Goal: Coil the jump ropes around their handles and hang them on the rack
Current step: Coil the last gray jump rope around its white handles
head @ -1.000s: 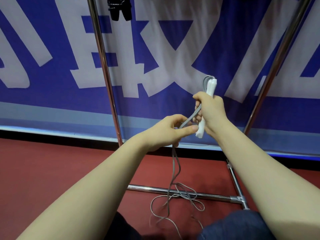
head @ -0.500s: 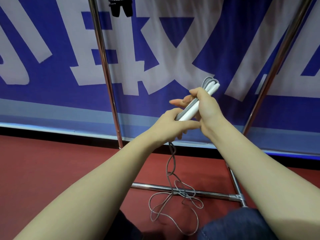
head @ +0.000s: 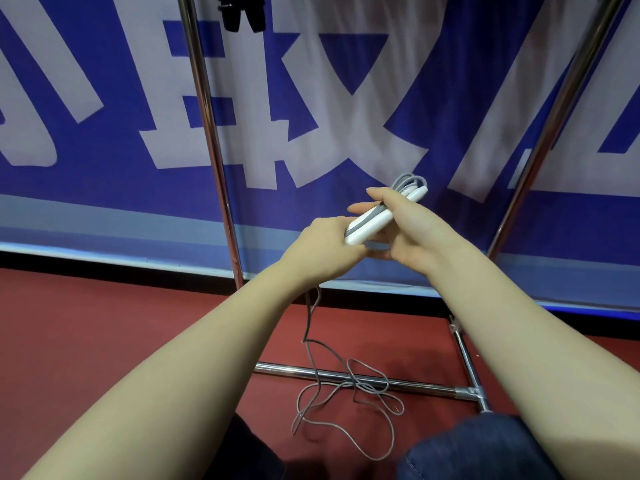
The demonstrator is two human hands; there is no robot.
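Observation:
Two white jump rope handles (head: 370, 226) lie side by side, slanting up to the right, with grey rope loops (head: 408, 181) sticking out past their upper end. My right hand (head: 412, 230) holds the handles from the right, its fingers reaching behind them. My left hand (head: 322, 247) grips the grey rope at the handles' lower end, and a strand runs along the handles. From under my left hand the rope hangs down to a loose tangle (head: 346, 386) on the red floor. The steel rack (head: 207, 133) stands behind my hands.
The rack's right pole (head: 554, 116) leans at the right, and its base bar (head: 415, 388) lies on the floor under the rope tangle. Black handles (head: 242, 12) hang at the top. A blue and white banner (head: 104, 209) is behind. My knee (head: 467, 448) is at bottom right.
The handles have tilted from upright to a slant. My left hand has brought the rope along them to their lower end. The loose rope on the floor has shifted.

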